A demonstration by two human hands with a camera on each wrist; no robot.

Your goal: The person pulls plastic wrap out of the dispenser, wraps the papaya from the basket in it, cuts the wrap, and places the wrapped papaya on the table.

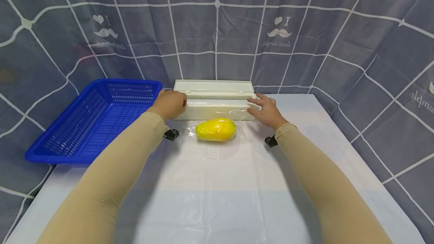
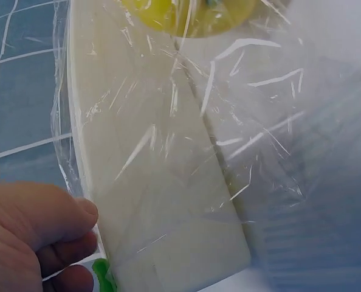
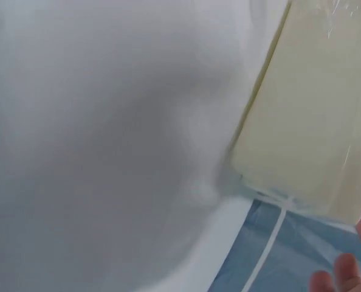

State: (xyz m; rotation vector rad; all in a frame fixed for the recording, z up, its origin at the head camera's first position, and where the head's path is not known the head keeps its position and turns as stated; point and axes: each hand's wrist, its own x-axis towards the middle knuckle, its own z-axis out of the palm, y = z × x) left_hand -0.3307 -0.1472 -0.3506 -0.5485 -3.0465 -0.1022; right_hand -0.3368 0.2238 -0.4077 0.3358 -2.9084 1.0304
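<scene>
A white cling film dispenser (image 1: 217,111) lies across the table with its lid (image 1: 213,86) raised at the back. From it, clear cling film (image 2: 150,158) runs over the front face toward me. On the film in front lies a yellow papaya-like fruit (image 1: 216,129) with greenish ends. My left hand (image 1: 171,104) is at the dispenser's left end, thumb and curled fingers at its top edge, beside a small green part (image 2: 104,275). At the right end my right hand (image 1: 266,110) has spread, slightly bent fingers (image 3: 347,267) at the corner.
A blue plastic basket (image 1: 98,86) with slotted sides stands on the left, near my left forearm. The table (image 1: 217,199) has a pale cover. A grey checked curtain (image 1: 217,29) hangs close behind the dispenser and along both sides.
</scene>
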